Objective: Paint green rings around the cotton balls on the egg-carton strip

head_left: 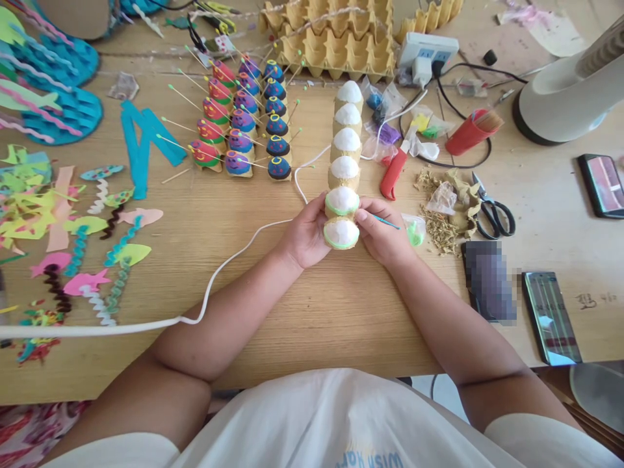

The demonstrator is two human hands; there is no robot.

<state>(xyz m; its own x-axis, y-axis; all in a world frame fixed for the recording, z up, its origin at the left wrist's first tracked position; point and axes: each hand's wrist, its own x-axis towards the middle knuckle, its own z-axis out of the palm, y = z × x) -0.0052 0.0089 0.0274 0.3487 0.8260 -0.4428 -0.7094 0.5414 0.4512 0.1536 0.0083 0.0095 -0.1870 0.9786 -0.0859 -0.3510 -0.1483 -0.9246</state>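
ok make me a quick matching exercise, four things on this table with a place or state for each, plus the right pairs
1. scissors
2. white-topped carton strip
3. power strip
4. red container

A. with plugs in it
B. with thin sticks in it
C. black-handled
D. between left hand and right hand

Pairs: 1-C, 2-D, 3-A, 4-B

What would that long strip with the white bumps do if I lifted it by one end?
The strip is probably light, since it looks like the same carton as the trays behind. It might sag at the dips between its white tops. Those could smudge or chip if pressed, since they look coated on.
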